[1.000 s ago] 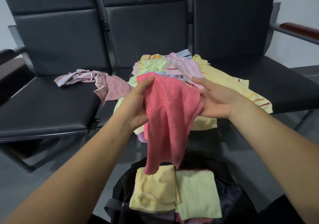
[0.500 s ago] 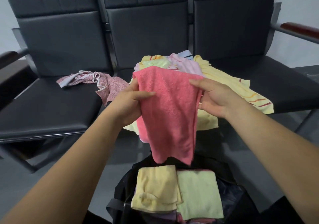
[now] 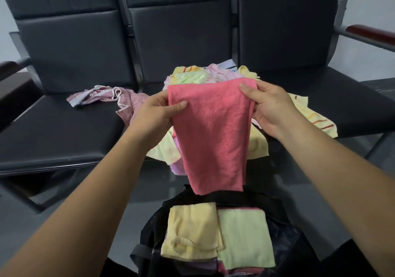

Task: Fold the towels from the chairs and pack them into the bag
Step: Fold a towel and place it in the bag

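Left hand (image 3: 158, 114) and right hand (image 3: 269, 106) each pinched a top corner of the pink towel (image 3: 213, 135), its top edge stretched between them, lower edge hanging free just above the open black bag (image 3: 154, 234). Towel pile (image 3: 192, 76) lay behind on the chairs (image 3: 64, 131).

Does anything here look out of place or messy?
One mottled pink towel lies crumpled alone on the left chair seat, apart from the main pile on the middle seat. In the bag, the folded yellow towel has a rumpled lower corner. The coral towel, gripped by the left hand and right hand, looks fine.
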Available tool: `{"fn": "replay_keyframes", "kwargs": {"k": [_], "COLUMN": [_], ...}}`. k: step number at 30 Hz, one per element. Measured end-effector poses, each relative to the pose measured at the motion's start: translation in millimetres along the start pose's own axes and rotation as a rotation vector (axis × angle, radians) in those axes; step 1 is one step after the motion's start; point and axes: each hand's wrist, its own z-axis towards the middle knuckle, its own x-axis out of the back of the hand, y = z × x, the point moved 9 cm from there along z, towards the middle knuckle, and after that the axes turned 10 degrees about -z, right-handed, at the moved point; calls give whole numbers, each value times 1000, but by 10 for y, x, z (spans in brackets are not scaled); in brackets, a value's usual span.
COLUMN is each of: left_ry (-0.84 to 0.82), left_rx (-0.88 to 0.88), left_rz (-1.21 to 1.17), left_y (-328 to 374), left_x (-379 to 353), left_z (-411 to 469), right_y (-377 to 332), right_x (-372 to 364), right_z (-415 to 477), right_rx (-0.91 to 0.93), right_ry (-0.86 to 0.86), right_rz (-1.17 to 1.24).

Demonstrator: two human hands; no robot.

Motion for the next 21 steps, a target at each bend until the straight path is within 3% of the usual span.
{"fn": "replay_keyframes", "kwargs": {"k": [3,9,13,21], "left_ry": [9,132,179,282], "left_rx": [-29,-150,-148,-171], "left_rz": [0,349,265,180], "left_y": [63,219,238,270], "left_x": [9,68,101,213], "left_z": [-3,-66,-80,-94], "right_y": [-91,-105,-103,-226], "right_x": [70,68,2,141], "right_z": [-7,-59,-60,-121], "right_rx": [43,32,13,145], "right_ry": [52,80,-12,147], "right_rz": [-36,85,233,-42]}}
